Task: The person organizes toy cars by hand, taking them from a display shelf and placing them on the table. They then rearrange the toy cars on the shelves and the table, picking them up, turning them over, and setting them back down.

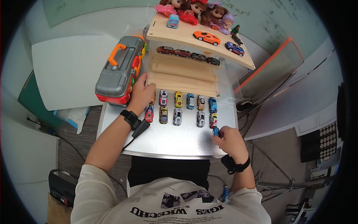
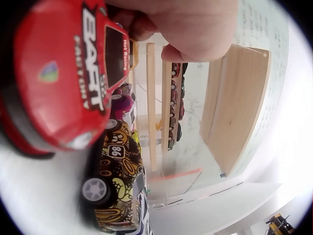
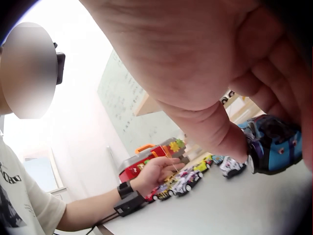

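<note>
My right hand (image 1: 231,141) pinches a blue toy car (image 3: 275,144) between thumb and fingers, low over the front right of the silver tabletop (image 1: 179,140). Just beyond it stands a red, white and yellow toy car (image 1: 213,120). My left hand (image 1: 142,93) is at the shelf's lower left edge, its fingers loosely extended in the right wrist view. Beside it, an orange toy car (image 1: 153,98) is partly hidden by the fingers. The red toy car (image 2: 63,73) stands nearest the left wrist, with a black and gold patterned car (image 2: 120,181) next to it.
Two rows of toy cars face the wooden tiered shelf (image 1: 182,80), which holds several dark cars. On its top board (image 1: 182,30) are an orange sports car (image 1: 207,37), a blue car (image 1: 234,48) and dolls (image 1: 194,11). A grey and red toolbox (image 1: 121,71) stands left.
</note>
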Motion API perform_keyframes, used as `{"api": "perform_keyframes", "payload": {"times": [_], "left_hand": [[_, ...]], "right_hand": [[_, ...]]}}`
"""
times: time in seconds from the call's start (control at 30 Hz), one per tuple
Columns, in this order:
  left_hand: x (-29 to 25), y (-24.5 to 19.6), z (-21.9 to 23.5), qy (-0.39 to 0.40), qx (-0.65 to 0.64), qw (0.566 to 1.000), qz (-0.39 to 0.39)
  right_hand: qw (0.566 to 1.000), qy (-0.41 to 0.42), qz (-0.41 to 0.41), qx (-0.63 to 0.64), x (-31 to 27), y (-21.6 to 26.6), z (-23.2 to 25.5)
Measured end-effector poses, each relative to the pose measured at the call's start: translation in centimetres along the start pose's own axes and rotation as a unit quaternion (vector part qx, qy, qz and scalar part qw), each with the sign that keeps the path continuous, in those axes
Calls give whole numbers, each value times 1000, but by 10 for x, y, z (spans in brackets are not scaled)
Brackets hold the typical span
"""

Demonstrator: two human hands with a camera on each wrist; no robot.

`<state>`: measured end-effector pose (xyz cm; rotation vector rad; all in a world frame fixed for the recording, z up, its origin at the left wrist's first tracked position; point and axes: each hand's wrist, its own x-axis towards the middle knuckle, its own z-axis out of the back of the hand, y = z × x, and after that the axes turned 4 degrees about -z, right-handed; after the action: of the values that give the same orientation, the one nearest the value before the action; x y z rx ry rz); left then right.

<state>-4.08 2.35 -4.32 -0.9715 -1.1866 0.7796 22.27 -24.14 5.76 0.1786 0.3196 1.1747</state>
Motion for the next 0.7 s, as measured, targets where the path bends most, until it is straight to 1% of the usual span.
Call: {"api": "perform_keyframes", "payload": {"times": [0.03,0.07,0.1,0.17,0.23,0.3,0.33,0.37,0.4,0.43,0.5,0.57,0.6,0.63,0.7], "left_hand": [[-1,3,1,-2,-3,1000,2],[-1,-1,1,1,2,1000,14],[-1,-2,0,4,8,1000,26],[0,1,-2,4,6,999,38],[0,0,-1,2,5,999,50],[0,-4,0,15,13,999,42],[2,16,-3,3,23,999,29],[3,25,-4,3,24,999,27],[4,28,-6,-9,46,999,-2],[4,32,-7,-22,69,997,-30],[3,29,-8,-24,83,996,-32],[3,29,-10,-39,92,992,-71],[3,30,-10,-49,106,990,-86],[2,31,-10,-49,106,989,-86],[2,29,-10,-24,80,996,-28]], "right_hand": [[997,-16,51,51,6,7,10],[992,-36,99,71,13,22,20],[992,-37,97,68,24,34,25],[977,-58,175,105,51,61,33],[960,-105,243,88,86,90,33],[948,-124,281,80,129,117,25],[948,-126,282,80,149,128,19],[950,-129,282,31,168,138,13],[950,-132,282,-18,183,148,7],[950,-133,284,-17,195,156,2],[938,-153,307,-36,213,170,-7],[941,-146,303,-44,227,177,-16],[935,-154,315,-49,233,178,-20],[930,-162,327,-55,238,177,-23],[936,-148,314,-63,239,180,-23]]}}
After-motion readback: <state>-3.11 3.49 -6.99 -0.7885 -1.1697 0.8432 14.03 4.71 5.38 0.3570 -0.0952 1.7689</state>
